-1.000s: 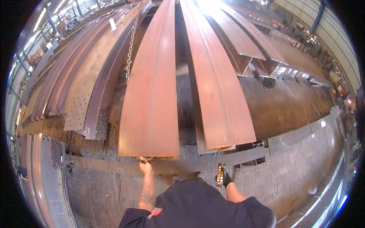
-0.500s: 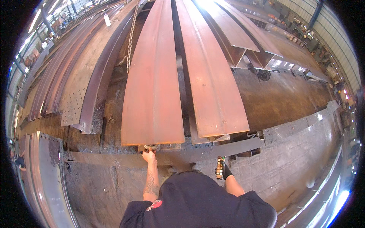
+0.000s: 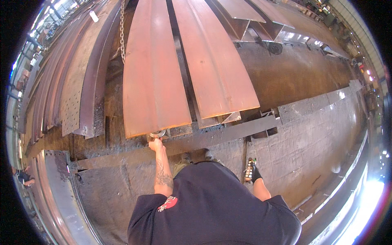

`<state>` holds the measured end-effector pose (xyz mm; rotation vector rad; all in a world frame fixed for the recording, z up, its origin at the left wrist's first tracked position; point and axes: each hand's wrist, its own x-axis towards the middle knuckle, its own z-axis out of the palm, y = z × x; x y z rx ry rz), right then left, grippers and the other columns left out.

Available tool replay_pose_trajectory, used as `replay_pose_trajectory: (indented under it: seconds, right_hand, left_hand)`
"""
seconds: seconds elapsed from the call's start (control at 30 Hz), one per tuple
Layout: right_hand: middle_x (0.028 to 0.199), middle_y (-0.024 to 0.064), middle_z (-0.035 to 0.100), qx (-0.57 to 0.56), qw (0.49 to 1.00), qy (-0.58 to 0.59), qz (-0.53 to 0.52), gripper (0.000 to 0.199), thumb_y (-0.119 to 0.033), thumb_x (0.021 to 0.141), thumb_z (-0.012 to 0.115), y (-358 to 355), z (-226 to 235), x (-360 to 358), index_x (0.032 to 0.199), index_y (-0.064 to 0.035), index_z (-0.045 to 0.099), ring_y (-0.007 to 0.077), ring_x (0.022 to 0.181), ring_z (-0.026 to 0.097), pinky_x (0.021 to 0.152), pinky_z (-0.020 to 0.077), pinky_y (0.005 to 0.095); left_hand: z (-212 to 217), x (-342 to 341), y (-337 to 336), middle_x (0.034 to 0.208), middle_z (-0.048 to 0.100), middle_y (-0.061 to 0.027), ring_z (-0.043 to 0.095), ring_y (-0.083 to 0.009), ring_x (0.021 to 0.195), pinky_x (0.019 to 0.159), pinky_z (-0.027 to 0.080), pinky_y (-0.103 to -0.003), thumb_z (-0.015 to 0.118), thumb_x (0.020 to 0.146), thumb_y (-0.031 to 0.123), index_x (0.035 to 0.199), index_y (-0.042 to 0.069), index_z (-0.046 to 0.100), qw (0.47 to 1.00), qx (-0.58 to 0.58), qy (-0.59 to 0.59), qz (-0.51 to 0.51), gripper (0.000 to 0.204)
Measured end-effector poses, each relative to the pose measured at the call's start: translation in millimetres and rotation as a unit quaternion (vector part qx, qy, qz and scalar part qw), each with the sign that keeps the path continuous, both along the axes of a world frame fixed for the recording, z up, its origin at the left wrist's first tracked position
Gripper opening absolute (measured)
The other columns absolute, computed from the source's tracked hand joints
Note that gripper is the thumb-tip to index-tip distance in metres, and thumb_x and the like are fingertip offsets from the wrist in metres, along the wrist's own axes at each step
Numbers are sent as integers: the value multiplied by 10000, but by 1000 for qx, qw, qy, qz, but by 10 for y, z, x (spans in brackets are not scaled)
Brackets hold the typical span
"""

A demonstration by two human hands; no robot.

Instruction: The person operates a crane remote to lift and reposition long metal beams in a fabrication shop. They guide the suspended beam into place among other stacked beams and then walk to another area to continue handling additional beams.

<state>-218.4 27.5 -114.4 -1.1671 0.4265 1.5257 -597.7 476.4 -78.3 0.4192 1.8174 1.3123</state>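
Observation:
My bare left hand (image 3: 155,144) is closed on a rounded metal fitting (image 3: 157,134) under the near end of a wide, reddish steel beam (image 3: 157,77); the beam partly hides the fitting. Out to the right, my right hand (image 3: 256,174), in a black glove, grips a hand-held remote control (image 3: 248,170) with rows of light buttons. A second reddish beam (image 3: 216,65) lies alongside the first, a narrow gap between them. Beside the first beam's left edge hangs a steel chain (image 3: 122,32); its lower end is hidden.
A flat steel strip (image 3: 220,132) crosses the floor before me. Dark beams, one with a drilled end plate (image 3: 71,112), lie left. Grey beams (image 3: 271,26) lie far right. Stacked steel sections (image 3: 57,175) stand near left. Another person (image 3: 25,178) is at the left rim.
The view has shifted and turned, so the beams appear higher and farther left. My right hand has moved outward with the remote control. My left hand stays at the beam's end.

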Motion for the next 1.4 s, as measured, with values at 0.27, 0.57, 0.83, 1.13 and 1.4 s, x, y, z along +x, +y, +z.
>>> replay_pose_trajectory:
  seconds: [0.27,0.57,0.83,1.13,1.4]
  right_hand:
    - [491,-40,452,20,999,29,5,340,-462,892,524,-415,-923,-143,640,-240,472,152,363,455,352,406,335]
    - [584,37,541,-59,988,-137,45,259,-401,844,606,797,-285,-288,789,-158,534,210,443,539,420,473,364]
    - [671,2,562,-134,951,-238,145,314,-431,859,595,1056,-159,-161,905,-121,600,153,537,560,497,476,338]
    - [606,43,564,-60,942,-306,126,365,-500,844,588,1382,-159,-67,862,-139,540,194,463,569,412,486,337]
    - [737,35,601,-58,962,-204,173,378,-465,898,535,1563,-330,-478,988,-106,615,201,642,615,582,515,366]
  left_hand:
    - [49,-367,84,1124,552,-80,612,-205,904,615,599,-310,592,842,-30,1180,58,510,973,-2,-84,-215,359]
    - [-3,-669,263,1114,562,-82,582,-202,965,686,586,-344,594,858,-4,1145,35,516,943,-45,-57,-324,300]
    - [-280,-491,88,1028,580,-83,599,-187,854,578,546,-315,623,754,-9,1182,32,439,941,-36,-16,-337,468]
    - [-207,-778,83,831,643,-68,614,-153,677,560,514,-300,689,718,61,1037,23,578,853,24,153,-499,340]
    - [-147,-1033,185,891,674,-84,634,-175,740,662,511,-341,741,674,121,1040,-13,608,803,-63,105,-583,412]
